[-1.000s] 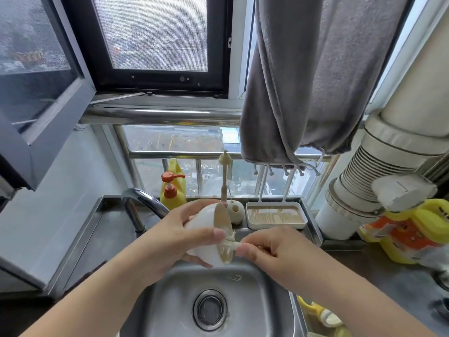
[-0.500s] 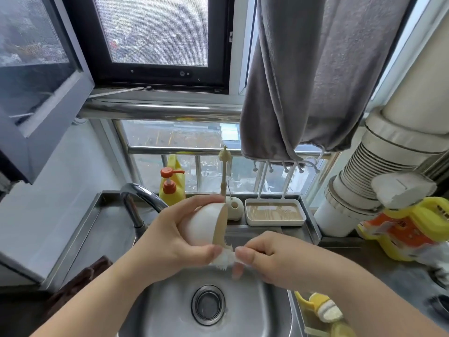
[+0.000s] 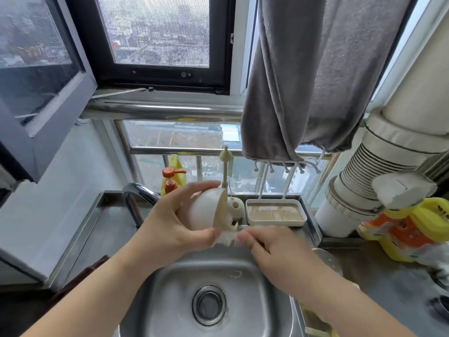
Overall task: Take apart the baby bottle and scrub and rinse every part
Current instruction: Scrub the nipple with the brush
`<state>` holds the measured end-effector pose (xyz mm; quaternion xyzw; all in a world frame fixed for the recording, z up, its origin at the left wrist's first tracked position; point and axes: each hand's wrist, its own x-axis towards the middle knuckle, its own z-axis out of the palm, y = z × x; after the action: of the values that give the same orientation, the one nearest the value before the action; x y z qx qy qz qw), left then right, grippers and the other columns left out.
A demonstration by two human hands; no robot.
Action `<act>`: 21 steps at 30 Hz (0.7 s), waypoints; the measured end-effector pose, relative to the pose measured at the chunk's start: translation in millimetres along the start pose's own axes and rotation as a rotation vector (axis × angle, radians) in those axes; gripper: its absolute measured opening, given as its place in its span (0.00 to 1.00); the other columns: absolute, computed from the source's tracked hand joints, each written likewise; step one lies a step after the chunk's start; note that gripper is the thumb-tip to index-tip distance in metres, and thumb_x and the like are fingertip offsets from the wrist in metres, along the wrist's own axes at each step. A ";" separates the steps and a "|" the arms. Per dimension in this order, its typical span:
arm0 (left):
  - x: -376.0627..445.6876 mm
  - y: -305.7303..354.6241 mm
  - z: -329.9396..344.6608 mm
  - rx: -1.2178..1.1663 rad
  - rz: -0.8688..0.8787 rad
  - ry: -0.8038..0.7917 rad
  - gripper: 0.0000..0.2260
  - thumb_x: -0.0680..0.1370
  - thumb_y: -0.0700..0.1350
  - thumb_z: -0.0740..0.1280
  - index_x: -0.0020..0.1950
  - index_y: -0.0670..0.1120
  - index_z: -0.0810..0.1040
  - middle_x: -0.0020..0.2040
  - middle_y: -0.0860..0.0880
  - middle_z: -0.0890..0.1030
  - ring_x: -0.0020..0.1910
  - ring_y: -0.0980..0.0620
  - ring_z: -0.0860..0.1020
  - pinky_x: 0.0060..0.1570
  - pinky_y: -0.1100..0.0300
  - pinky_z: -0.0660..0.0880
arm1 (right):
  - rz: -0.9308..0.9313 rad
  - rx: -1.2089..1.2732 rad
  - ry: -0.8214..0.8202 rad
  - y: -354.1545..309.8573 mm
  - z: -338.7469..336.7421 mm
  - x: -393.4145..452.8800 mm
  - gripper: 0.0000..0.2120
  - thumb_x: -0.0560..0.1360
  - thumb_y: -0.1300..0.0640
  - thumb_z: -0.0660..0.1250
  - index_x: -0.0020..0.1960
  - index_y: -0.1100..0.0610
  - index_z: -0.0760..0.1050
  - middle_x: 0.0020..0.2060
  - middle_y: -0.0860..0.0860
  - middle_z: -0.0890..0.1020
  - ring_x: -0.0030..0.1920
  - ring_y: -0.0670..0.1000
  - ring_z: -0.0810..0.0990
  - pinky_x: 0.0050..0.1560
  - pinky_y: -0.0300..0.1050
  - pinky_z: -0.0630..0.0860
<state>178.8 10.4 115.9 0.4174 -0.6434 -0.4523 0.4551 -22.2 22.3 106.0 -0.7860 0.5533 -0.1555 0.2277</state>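
Gripping the bottle cap point(image 3: 206, 210), left hand point(image 3: 175, 229) meets right hand's point(image 3: 274, 254) brush point(image 3: 227, 238).

The left hand point(image 3: 173, 229) has turned the white bottle part point(image 3: 206, 209) so its opening faces more to the right. The brush point(image 3: 227, 239), pinched by the right hand point(image 3: 274, 254), has come out and now sits below the rim.

- Left hand point(image 3: 175, 229) — bare, with no ring or glove.
- Right hand point(image 3: 279, 254) — bare too (forearms unsleeved as far as shown).
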 end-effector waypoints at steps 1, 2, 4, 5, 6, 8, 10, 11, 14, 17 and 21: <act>-1.6 -1.4 0.5 0.011 0.006 -0.004 0.27 0.57 0.49 0.76 0.54 0.61 0.80 0.51 0.57 0.82 0.48 0.54 0.82 0.43 0.64 0.78 | 0.055 0.179 -0.167 1.1 -0.4 -0.1 0.17 0.79 0.43 0.55 0.44 0.52 0.77 0.29 0.49 0.71 0.31 0.49 0.69 0.34 0.45 0.66; -3.0 -3.0 0.7 0.022 0.012 -0.010 0.27 0.57 0.49 0.77 0.55 0.61 0.80 0.52 0.57 0.81 0.50 0.53 0.81 0.43 0.64 0.78 | 0.094 0.322 -0.295 -0.3 -3.1 -0.6 0.18 0.79 0.43 0.55 0.43 0.51 0.78 0.27 0.50 0.67 0.28 0.49 0.65 0.33 0.44 0.63; -3.8 -4.0 0.8 0.031 0.032 -0.012 0.27 0.58 0.49 0.77 0.56 0.62 0.79 0.53 0.57 0.81 0.51 0.53 0.81 0.44 0.65 0.77 | 0.119 0.515 -0.401 1.1 -6.5 -0.3 0.18 0.80 0.43 0.55 0.42 0.49 0.80 0.24 0.48 0.66 0.26 0.48 0.63 0.30 0.43 0.61; -3.2 -3.6 0.4 0.030 0.039 -0.007 0.27 0.57 0.49 0.77 0.56 0.62 0.79 0.53 0.57 0.81 0.51 0.53 0.81 0.44 0.65 0.77 | 0.132 0.506 -0.387 0.8 -8.3 1.0 0.18 0.79 0.42 0.55 0.43 0.48 0.80 0.24 0.47 0.68 0.26 0.47 0.64 0.30 0.45 0.64; -2.6 -3.1 -0.2 0.023 0.042 -0.001 0.27 0.57 0.49 0.77 0.56 0.61 0.80 0.52 0.58 0.81 0.51 0.54 0.81 0.44 0.65 0.77 | 0.120 0.406 -0.323 1.7 -7.0 1.9 0.17 0.79 0.42 0.55 0.45 0.48 0.79 0.27 0.47 0.72 0.29 0.47 0.68 0.33 0.47 0.68; -0.9 -2.8 -0.4 -0.009 0.022 0.005 0.27 0.56 0.48 0.77 0.54 0.60 0.80 0.51 0.58 0.81 0.49 0.54 0.81 0.43 0.65 0.78 | 0.018 -0.037 -0.040 2.6 -6.7 5.2 0.16 0.79 0.41 0.54 0.48 0.47 0.77 0.35 0.46 0.79 0.37 0.48 0.76 0.38 0.48 0.73; 0.0 -2.0 1.3 -0.024 -0.011 -0.001 0.26 0.56 0.49 0.76 0.53 0.61 0.81 0.50 0.58 0.82 0.47 0.55 0.81 0.42 0.66 0.77 | -0.120 -0.499 0.373 6.6 -11.5 8.9 0.16 0.79 0.45 0.55 0.43 0.49 0.78 0.32 0.47 0.78 0.34 0.52 0.78 0.30 0.42 0.68; 0.4 -1.4 1.8 -0.024 -0.016 -0.004 0.26 0.55 0.50 0.76 0.53 0.61 0.80 0.49 0.58 0.82 0.46 0.56 0.81 0.42 0.66 0.77 | -0.195 -0.596 0.508 7.8 -13.1 9.1 0.15 0.78 0.47 0.57 0.41 0.50 0.78 0.30 0.47 0.76 0.30 0.52 0.76 0.29 0.41 0.65; 1.8 1.1 -0.2 -0.030 0.011 0.014 0.26 0.56 0.49 0.76 0.53 0.61 0.80 0.50 0.57 0.82 0.47 0.55 0.81 0.42 0.66 0.77 | -0.207 -0.524 0.503 0.9 -16.5 9.8 0.15 0.78 0.47 0.56 0.41 0.50 0.79 0.30 0.47 0.76 0.30 0.52 0.76 0.29 0.41 0.63; -0.6 -4.3 -4.3 -0.024 0.035 0.051 0.27 0.56 0.49 0.77 0.54 0.61 0.80 0.53 0.56 0.81 0.50 0.52 0.81 0.44 0.63 0.79 | -0.008 -0.168 0.074 -2.3 -6.3 2.7 0.16 0.79 0.42 0.53 0.48 0.50 0.76 0.33 0.46 0.77 0.36 0.48 0.76 0.33 0.45 0.66; -8.2 -16.9 -4.0 0.032 0.045 0.030 0.29 0.57 0.52 0.79 0.58 0.61 0.78 0.55 0.56 0.79 0.54 0.49 0.79 0.49 0.56 0.80 | 0.053 0.286 -0.310 1.1 1.4 5.1 0.18 0.79 0.43 0.55 0.41 0.48 0.79 0.22 0.47 0.63 0.25 0.47 0.63 0.31 0.43 0.62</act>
<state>186.8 13.3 98.6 0.4170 -0.6529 -0.4252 0.4680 -20.7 17.5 104.2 -0.7455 0.5042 -0.1036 0.4234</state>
